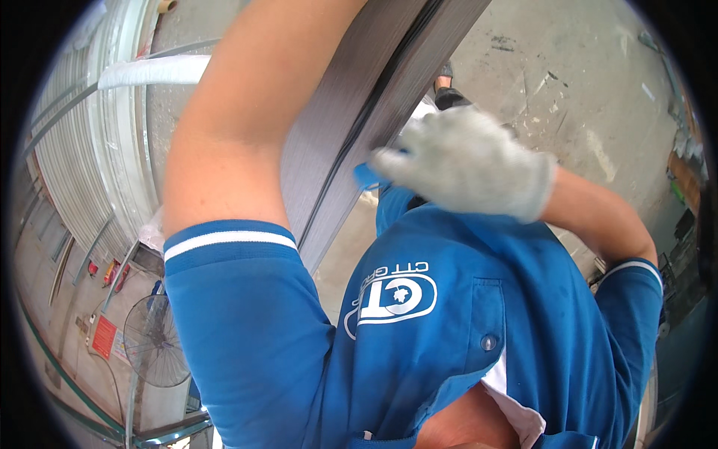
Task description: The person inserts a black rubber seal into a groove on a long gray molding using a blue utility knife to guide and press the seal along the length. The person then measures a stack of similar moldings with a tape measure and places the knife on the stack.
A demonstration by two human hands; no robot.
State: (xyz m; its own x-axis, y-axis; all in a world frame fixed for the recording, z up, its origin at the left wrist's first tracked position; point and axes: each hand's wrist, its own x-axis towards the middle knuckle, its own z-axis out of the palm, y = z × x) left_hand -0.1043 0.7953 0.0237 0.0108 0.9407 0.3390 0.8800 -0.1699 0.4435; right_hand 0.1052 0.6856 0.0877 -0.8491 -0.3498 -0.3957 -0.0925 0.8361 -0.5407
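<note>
My left forearm (247, 112) rises past my blue shirt sleeve and leaves the picture at the top, so my left hand is hidden. It runs alongside a stack of long grey metal sheets (351, 97) that slants from the top middle down to my chest. My right hand (467, 161), in a whitish work glove, is on the right edge of those sheets, fingers pointing left. A small blue thing (366, 176) shows at its fingertips. The hand is blurred, and I cannot tell whether the fingers grip it.
My blue polo shirt (449, 322) fills the lower half. Below is a concrete floor (546, 67) with my dark shoe (447, 91). At the left are ribbed metal sheets (75, 150), a white strip (153, 71), a pedestal fan (155, 340) and red signs (103, 337).
</note>
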